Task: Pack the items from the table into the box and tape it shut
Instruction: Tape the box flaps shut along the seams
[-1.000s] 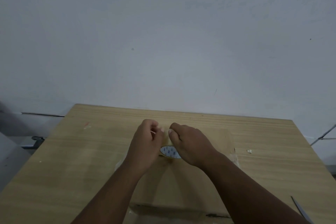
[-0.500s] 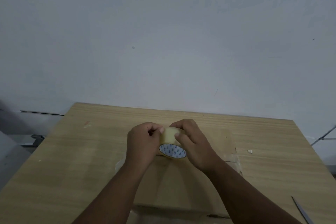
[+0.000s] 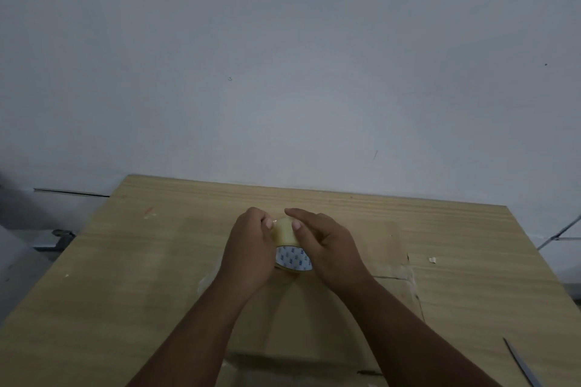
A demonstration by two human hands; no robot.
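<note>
I see the left hand (image 3: 251, 248) curled around the tape roll (image 3: 286, 236), and the right hand (image 3: 327, 248) pinches it from the other side. The roll is over the closed box (image 3: 314, 320), which lies on the desk (image 3: 141, 276). I cannot tell if they touch.

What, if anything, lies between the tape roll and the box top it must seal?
Nothing visible. The left hand and right hand hold the tape roll over the closed cardboard box; its visible top is bare.
</note>
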